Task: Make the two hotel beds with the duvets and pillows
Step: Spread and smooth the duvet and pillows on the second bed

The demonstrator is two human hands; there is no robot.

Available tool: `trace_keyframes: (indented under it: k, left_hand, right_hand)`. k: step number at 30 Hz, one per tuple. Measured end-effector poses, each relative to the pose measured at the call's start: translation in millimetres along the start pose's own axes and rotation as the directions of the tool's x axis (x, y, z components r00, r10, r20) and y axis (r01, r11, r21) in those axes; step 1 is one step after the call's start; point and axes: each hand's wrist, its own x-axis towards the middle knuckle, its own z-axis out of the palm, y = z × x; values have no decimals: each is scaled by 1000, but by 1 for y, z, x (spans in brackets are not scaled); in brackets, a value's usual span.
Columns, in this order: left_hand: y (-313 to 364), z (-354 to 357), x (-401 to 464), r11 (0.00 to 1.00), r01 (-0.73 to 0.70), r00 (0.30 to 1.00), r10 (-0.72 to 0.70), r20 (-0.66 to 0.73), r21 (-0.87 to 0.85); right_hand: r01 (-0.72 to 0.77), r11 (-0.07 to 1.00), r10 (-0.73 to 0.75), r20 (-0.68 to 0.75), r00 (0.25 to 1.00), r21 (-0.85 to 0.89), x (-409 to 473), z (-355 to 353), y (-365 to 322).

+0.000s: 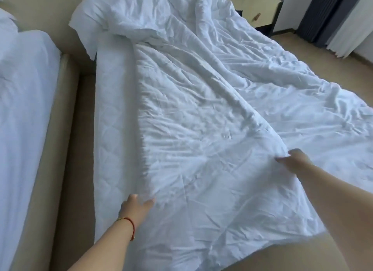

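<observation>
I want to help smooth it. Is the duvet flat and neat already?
No, the duvet is wrinkled and bunched up near the pillow, with both hands on it.

A hotel bedroom: two white beds (201,109), a nightstand (260,10), curtains (343,24).

The duvet (201,119) is white cloth, matt and heavily creased. The mattress cover (113,129) beside it looks quilted and soft. The nightstand (256,10) has a smooth pale front with dark edging.
</observation>
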Motion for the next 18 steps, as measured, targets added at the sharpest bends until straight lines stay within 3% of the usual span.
trace_keyframes:
  k: [2,7,13,16,18]
  left_hand:
    - [-13,14,-3,996,61,997,-58,50,-63]
    - [-44,49,-12,948,189,982,-184,43,-258]
    - [-81,56,-24,982,-5,993,-18,-121,-189]
    - [-95,42,-40,979,-69,980,30,-195,-194]
    - [-105,38,-45,996,-72,972,58,-227,-53]
  right_hand:
    - [-42,997,43,10,999,-62,1,24,16]
    - [-177,984,177,-24,984,-10,-15,54,54]
    - [90,996,-88,-72,993,27,-34,48,79]
    - [203,975,-211,-91,973,-92,-48,32,88]
    - [237,951,-262,-109,959,-197,-60,23,97]
